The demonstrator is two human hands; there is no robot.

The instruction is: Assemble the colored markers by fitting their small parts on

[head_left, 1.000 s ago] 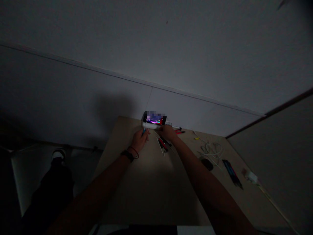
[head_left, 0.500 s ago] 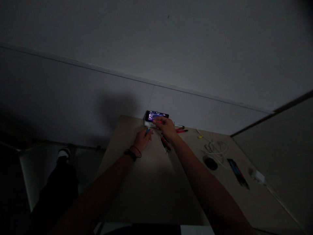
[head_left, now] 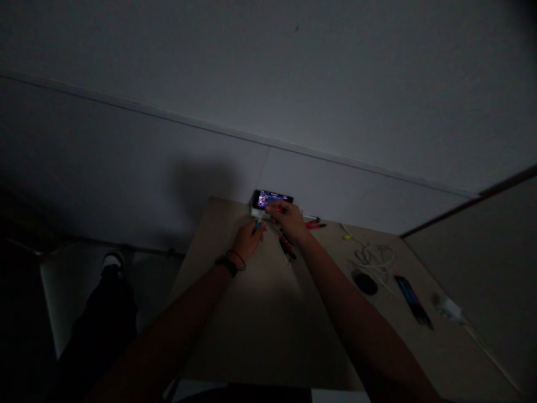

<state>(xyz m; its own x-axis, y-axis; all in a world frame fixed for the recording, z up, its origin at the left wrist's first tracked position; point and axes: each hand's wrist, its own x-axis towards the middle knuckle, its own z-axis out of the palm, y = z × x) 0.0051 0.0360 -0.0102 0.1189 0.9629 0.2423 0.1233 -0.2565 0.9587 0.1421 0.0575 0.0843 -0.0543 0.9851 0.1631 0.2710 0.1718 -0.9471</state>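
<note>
Where the right hand (head_left: pixel 288 220) reaches, a phone (head_left: pixel 272 199) tops a box (head_left: pixel 255 211)

The phone's screen (head_left: pixel 272 199) is too small to read

The room was dim, with a soft pool of light on the pale tabletop (head_left: pixel 251 319) and a broad, fuzzy shadow (head_left: pixel 205 196) thrown up the wall. The phone screen (head_left: pixel 272 199) glowed brightest, its small colours burning slightly into glare (the sharpest spot in a murky frame). The lower-left corner sank almost to black, and grain softened the darker areas. Toward the edges, the wall trim (head_left: pixel 134 109) bent with wide-lens distortion, while the white plug (head_left: pixel 448 308) on the right looked smeared and out of focus.
</note>
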